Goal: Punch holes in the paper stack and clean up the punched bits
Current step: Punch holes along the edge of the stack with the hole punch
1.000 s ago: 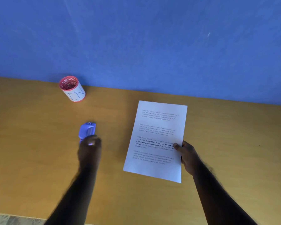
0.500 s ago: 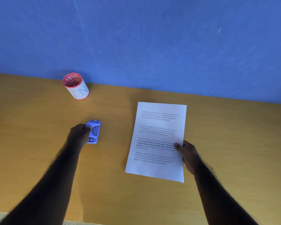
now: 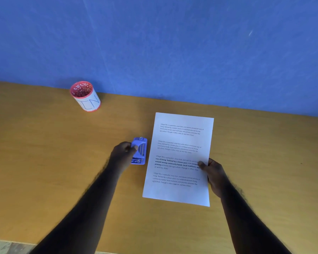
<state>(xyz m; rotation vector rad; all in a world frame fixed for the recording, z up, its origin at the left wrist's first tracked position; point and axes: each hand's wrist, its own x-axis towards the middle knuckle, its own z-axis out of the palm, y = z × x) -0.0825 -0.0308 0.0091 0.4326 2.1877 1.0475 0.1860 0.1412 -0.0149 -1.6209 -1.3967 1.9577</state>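
A white printed paper stack (image 3: 178,158) lies flat on the wooden table (image 3: 44,162), slightly turned. My right hand (image 3: 212,173) pinches its right edge, thumb on top of the sheet. A small blue hole punch (image 3: 139,150) rests on the table just left of the paper's left edge, with a narrow gap between them. My left hand (image 3: 122,153) grips the punch from its left side, thumb on its top lever.
A red cup with a white label (image 3: 85,97) stands at the back left near the blue wall (image 3: 173,43). The table's near edge (image 3: 11,241) runs along the bottom left, with floor showing beyond it.
My left hand has taken hold of the punch and slid it to the right, close to the paper's left edge. My right hand keeps its hold on the paper.
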